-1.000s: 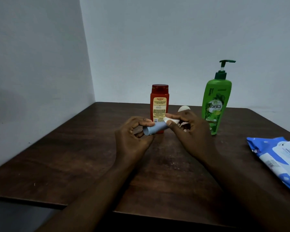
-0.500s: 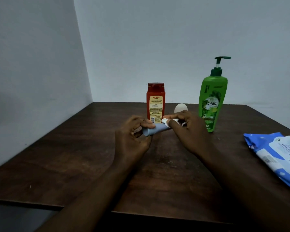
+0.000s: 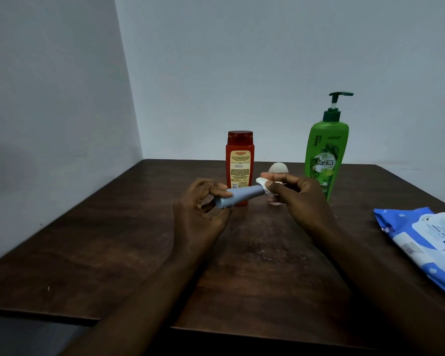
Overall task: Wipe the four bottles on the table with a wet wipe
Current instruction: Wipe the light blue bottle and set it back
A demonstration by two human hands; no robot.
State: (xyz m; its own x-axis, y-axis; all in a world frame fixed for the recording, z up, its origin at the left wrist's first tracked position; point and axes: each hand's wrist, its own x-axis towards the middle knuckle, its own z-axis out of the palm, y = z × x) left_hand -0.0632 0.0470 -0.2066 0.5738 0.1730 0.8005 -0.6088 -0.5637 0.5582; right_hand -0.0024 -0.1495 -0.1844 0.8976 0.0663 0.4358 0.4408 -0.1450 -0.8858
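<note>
Pale blue bottle [image 3: 239,197]: small, tube-shaped, held nearly level in the air above the dark wooden table [image 3: 113,240], cap end toward the left, far end slightly higher. Pinched at the cap end by the left hand [image 3: 201,214], thumb and curled fingers closed around it. Covered at the other end by a white wet wipe [image 3: 262,183], pressed there between thumb and forefinger of the right hand [image 3: 303,201], other fingers curled. Just behind, upright on the table: red bottle [image 3: 240,163] with a yellow label, lower part hidden behind the blue one. Beside it, a white rounded bottle [image 3: 278,168], mostly hidden by the right hand. Further right, upright, a tall green pump bottle [image 3: 324,160]. Near the right edge, lying flat, a blue-and-white pack of wipes [image 3: 427,242], well apart from both hands. Behind everything, a plain grey wall [image 3: 267,60].
</note>
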